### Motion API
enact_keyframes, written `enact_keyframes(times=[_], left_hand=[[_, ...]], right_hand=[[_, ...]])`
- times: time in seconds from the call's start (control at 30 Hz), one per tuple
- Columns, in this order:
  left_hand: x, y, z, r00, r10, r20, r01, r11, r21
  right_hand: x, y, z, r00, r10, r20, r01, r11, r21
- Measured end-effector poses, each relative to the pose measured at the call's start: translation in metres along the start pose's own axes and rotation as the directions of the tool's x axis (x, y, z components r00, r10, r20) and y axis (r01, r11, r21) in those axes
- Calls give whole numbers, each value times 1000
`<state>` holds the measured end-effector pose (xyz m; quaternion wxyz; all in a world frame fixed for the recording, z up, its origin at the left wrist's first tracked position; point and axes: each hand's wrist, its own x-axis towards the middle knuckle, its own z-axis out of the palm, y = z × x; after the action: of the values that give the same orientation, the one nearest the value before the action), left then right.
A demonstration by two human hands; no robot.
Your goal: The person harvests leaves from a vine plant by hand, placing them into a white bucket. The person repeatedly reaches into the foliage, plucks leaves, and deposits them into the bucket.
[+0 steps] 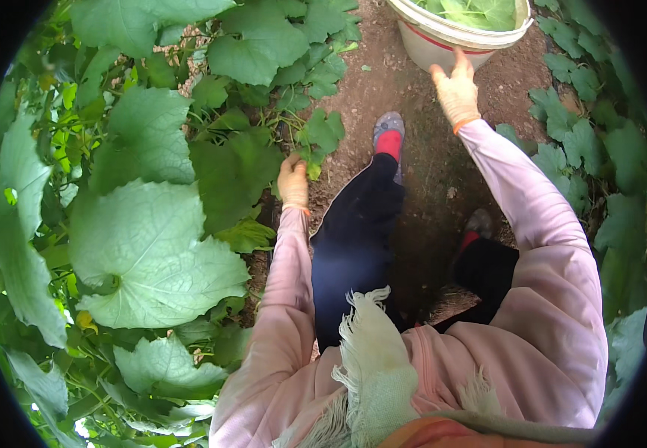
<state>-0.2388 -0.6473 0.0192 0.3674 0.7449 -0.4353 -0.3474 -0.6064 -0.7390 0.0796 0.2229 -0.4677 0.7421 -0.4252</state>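
Note:
My left hand (293,183) is closed at the edge of the plants on the left, beside a small green leaf (322,134) and thin vine stems; what its curled fingers hold is hidden. My right hand (455,89) has its fingers apart, with the fingertips at the lower outside wall of a white bucket (432,45) at the top; whether they touch it I cannot be sure. The bucket has a red band and holds green leaves (473,13).
Dense large-leaved plants (152,246) fill the left side, and more vines (581,149) line the right. A dirt path (361,67) runs between them. My left foot (388,138) stands forward on the path, my right foot (478,228) further back.

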Motion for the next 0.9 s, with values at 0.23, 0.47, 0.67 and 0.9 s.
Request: enact_keyframes(times=[0.23,0.47,0.67,0.9], left_hand=[[50,-10,60,999,54,-2,-51,955,294],[162,-13,90,980,111,-168,-60,958,281],[224,-23,105,981,188,-45,-127,803,583],[247,-30,124,991,128,-23,-50,539,841]], right_hand=[[-26,32,51,853,-23,521,25,1000,3],[-42,78,90,629,-23,777,19,1000,14],[-42,102,102,558,23,830,-90,995,33],[-8,104,151,611,-79,788,20,996,85]])
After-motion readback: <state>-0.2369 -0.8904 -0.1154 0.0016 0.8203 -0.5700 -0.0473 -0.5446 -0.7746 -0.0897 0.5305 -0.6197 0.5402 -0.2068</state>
